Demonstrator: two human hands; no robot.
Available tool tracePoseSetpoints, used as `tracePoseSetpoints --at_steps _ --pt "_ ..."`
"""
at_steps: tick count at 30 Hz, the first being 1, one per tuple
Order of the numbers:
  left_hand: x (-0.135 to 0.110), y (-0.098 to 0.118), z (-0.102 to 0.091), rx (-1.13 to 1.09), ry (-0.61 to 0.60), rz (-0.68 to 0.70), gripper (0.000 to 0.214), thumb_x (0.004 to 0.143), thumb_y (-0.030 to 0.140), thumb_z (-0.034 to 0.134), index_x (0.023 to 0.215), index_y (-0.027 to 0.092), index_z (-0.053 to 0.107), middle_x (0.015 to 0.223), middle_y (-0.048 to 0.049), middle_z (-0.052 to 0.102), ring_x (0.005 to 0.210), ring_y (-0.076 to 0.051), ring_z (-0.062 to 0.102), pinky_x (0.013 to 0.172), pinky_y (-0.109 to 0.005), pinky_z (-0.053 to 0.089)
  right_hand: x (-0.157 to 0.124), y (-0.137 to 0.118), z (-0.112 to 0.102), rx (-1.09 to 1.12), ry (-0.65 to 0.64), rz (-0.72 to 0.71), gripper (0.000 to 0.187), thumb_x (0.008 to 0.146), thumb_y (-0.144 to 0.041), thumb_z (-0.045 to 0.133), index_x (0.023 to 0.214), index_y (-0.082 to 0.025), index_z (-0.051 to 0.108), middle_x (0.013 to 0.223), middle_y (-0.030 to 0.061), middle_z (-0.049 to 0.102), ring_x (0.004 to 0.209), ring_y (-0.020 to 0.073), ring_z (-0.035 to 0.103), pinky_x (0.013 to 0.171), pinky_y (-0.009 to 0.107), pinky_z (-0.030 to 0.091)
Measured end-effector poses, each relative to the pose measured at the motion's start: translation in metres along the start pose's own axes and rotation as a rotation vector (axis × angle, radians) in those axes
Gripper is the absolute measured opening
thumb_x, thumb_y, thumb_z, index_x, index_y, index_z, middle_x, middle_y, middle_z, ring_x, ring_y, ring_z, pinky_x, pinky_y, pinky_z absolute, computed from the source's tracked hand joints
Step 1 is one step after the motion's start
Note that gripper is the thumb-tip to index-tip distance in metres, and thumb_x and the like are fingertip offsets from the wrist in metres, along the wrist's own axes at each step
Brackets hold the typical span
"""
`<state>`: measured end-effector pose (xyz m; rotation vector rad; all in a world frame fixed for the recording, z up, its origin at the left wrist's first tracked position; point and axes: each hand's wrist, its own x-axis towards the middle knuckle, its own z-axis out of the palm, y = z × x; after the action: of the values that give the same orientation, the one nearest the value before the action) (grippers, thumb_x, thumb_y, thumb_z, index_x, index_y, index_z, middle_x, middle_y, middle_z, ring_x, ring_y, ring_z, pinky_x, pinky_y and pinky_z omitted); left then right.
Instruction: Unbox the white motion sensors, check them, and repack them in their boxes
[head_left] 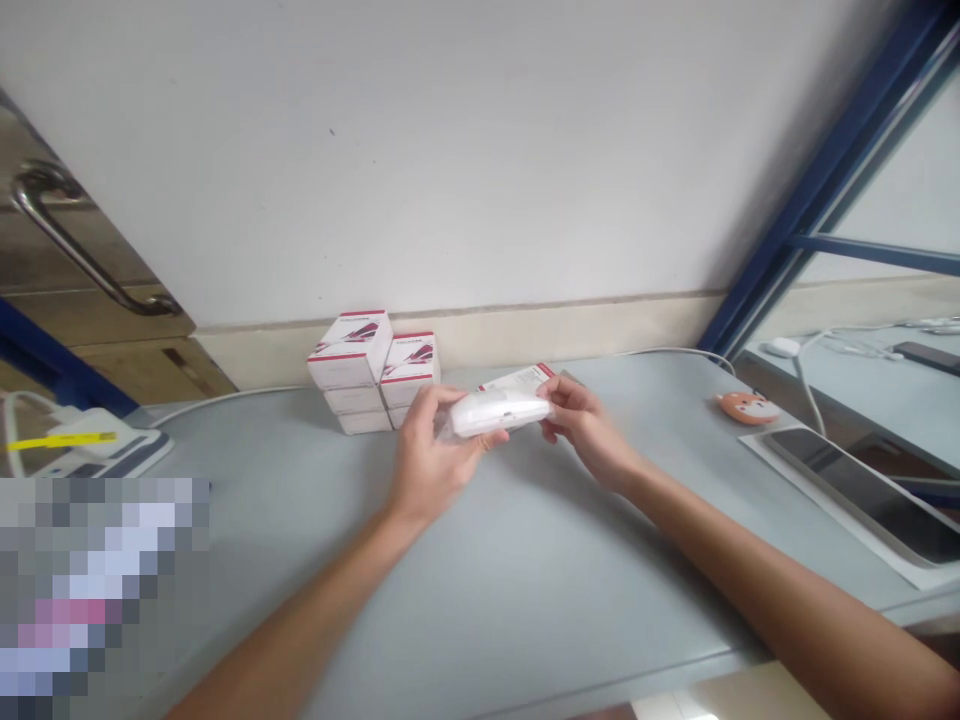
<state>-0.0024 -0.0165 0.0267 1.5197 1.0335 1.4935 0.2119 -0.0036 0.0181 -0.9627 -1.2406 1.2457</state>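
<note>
White red-striped cardboard boxes stand at eleven o'clock, a small orange fox-faced object at two, and a dark-screened tablet at four.

The device is of smooth white plastic, a little glossy. The boxes look like thin card, with a matt and smooth face (their red print does not shine much). The table has a grey, matt top. The handle is polished metal and shines, the door looks like wood, and the frame is blue painted metal.
</note>
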Motion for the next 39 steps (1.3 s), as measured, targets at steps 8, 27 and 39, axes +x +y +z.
tracePoseSetpoints --at_steps 8,27,39 --pt "0.006 -0.005 -0.003 0.116 -0.154 -0.273 0.046 0.085 0.062 0.076 0.109 0.024 0.069 0.074 0.0002 0.068 0.051 -0.014 0.058 0.047 -0.025 0.044 0.002 0.003 -0.007 -0.213 -0.06 -0.116 0.036 0.098 -0.056 0.065 0.085 -0.024 0.054 0.069 -0.004 0.048 0.064 0.0148 0.042 0.065 0.032 0.033" --pt "0.009 0.009 -0.011 -0.899 -0.405 -0.743 0.02 0.077 0.032 0.076 0.089 0.016 0.074 0.097 -0.0141 0.078 0.08 -0.022 0.072 0.079 -0.035 0.058 0.007 0.007 -0.009 0.084 -0.027 0.108 0.018 0.08 -0.031 0.074 0.083 -0.023 0.058 0.076 -0.0017 0.051 0.07 0.0149 0.045 0.067 0.031 0.037" --pt "0.006 -0.028 0.005 -0.507 -0.197 -0.619 0.058 0.092 0.068 0.067 0.118 0.016 0.07 0.078 -0.003 0.069 0.061 -0.012 0.061 0.059 -0.025 0.05 -0.001 0.004 -0.007 -0.387 -0.029 -0.35 0.027 0.105 -0.044 0.059 0.09 -0.023 0.055 0.081 -0.0008 0.053 0.074 0.0151 0.049 0.068 0.031 0.039"
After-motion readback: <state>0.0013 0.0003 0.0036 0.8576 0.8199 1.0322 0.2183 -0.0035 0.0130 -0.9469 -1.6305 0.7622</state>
